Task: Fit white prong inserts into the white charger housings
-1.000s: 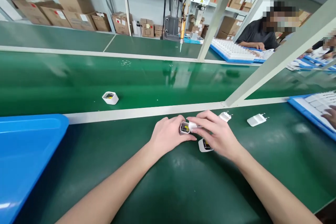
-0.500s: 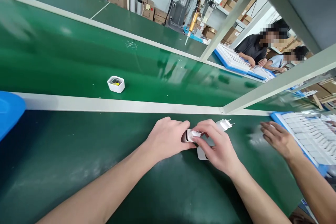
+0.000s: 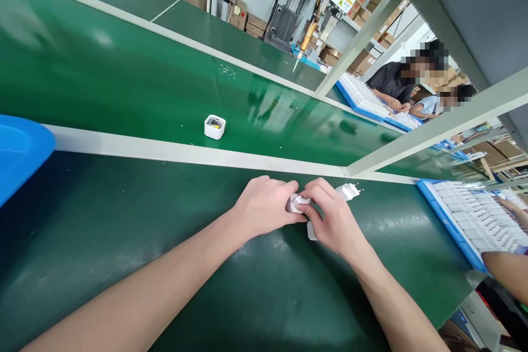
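Note:
Near the middle of the green table, my left hand grips a small white charger housing between thumb and fingers. My right hand pinches a white piece at the housing's right end; the piece is mostly hidden by my fingers. Beside my right hand, towards the rail, lies a white plug with metal pins. Another white part lies partly under my right hand. An open white housing with something yellow inside stands on the green belt beyond the rail.
A blue bin is at the left edge. A white rail and slanted post border the table. A blue tray of white parts stands at right, near a person's arm. Two people sit behind trays farther back.
The open white housing has shifted right in view and the blue bin shows more. The other person's hand has withdrawn from the table at right. My hands keep their holds, with fingers slightly shifted.

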Action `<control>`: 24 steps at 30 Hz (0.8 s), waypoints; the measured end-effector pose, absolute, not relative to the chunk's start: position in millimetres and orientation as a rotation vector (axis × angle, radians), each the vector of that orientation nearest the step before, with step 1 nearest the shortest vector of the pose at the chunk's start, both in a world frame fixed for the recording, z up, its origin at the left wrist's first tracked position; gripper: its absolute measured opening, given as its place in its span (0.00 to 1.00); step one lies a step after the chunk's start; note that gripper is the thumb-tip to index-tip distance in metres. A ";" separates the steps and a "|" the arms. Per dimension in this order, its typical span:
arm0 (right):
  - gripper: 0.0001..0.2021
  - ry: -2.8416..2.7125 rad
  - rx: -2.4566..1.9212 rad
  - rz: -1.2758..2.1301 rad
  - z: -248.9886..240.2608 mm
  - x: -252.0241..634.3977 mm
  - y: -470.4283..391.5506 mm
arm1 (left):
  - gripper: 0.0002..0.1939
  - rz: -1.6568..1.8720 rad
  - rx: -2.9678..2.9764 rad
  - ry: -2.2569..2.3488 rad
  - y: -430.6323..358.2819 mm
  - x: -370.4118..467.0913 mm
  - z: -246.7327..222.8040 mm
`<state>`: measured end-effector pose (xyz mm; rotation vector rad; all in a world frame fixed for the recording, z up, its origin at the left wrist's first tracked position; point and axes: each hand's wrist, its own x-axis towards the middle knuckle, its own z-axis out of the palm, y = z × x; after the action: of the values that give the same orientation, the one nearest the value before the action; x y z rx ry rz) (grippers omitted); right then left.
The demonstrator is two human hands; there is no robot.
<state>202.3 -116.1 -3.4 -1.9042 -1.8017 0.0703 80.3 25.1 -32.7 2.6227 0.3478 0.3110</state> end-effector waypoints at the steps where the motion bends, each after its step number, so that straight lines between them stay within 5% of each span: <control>1: 0.06 -1.818 -1.911 0.063 -4.2 201.8 -116.1 | 0.21 0.311 2.623 0.351 24.7 80.4 -32.6; 7: 0.07 -1.890 -1.979 0.074 -4.6 200.0 -112.4 | 0.21 0.306 2.630 0.370 25.8 79.4 -29.7; 14: 0.04 -1.892 -2.415 0.020 24.0 227.5 -129.0 | 0.34 0.259 2.520 0.374 32.1 73.3 -24.6; 24: 0.14 -1.348 -2.839 -0.362 34.0 286.9 -215.9 | 0.22 0.349 2.490 0.431 27.6 72.4 -28.6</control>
<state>286.9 -215.9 34.0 -2.8389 -1.3475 -0.3621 72.4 27.6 -28.6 2.4898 0.4314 0.3493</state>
